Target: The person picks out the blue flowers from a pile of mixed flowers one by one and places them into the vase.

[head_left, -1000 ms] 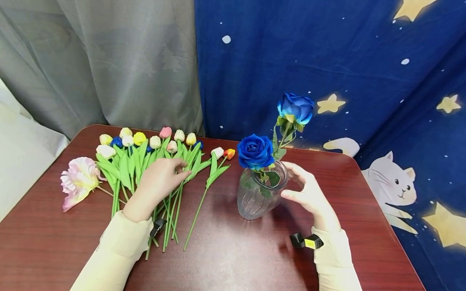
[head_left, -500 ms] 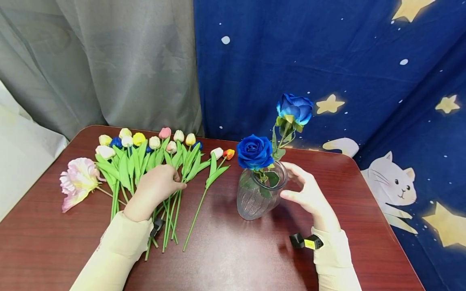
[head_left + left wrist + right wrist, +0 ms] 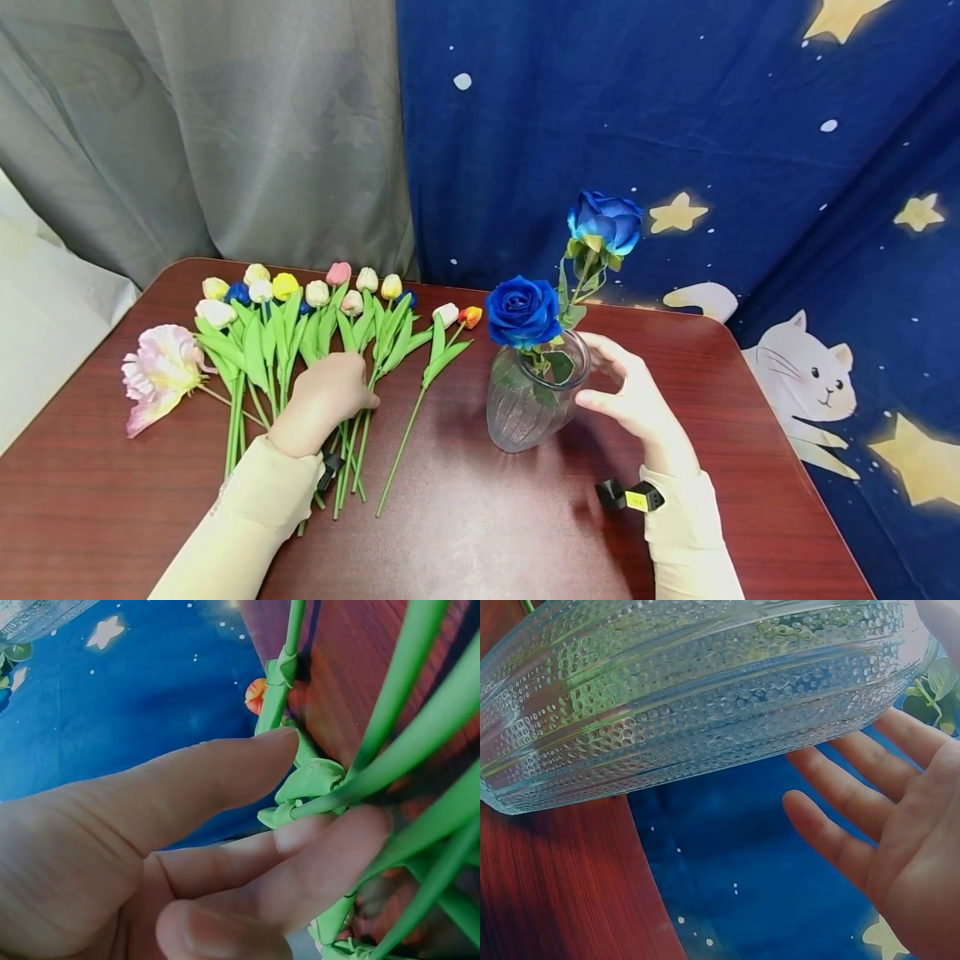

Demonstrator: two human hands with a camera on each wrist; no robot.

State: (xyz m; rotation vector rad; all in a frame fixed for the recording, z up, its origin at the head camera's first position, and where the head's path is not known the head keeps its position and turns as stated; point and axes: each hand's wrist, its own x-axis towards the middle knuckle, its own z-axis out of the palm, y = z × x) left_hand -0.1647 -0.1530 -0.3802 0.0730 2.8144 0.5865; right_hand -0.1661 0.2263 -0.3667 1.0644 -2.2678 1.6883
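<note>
My left hand (image 3: 330, 396) is low over the green stems of the artificial tulips (image 3: 318, 321) on the table's left side. In the left wrist view a tulip stem (image 3: 390, 697) runs past its fingertips, with a gap between thumb and fingers. My right hand (image 3: 637, 408) holds a clear ribbed glass vase (image 3: 525, 412) near its rim, thumb on the near side and fingers behind. The little finger is off the glass. Two blue roses (image 3: 522, 311) stand in the vase, one taller than the other.
Right of the bunch lies a separate pair, a white and an orange tulip (image 3: 469, 317), stems toward the front. A large pale pink flower (image 3: 165, 371) lies at the far left. Grey and blue curtains (image 3: 525, 125) hang behind the table (image 3: 465, 533).
My left hand has come down along the tulip stems toward the front, its fingers drawing in lower. My right hand and the vase have stayed in place.
</note>
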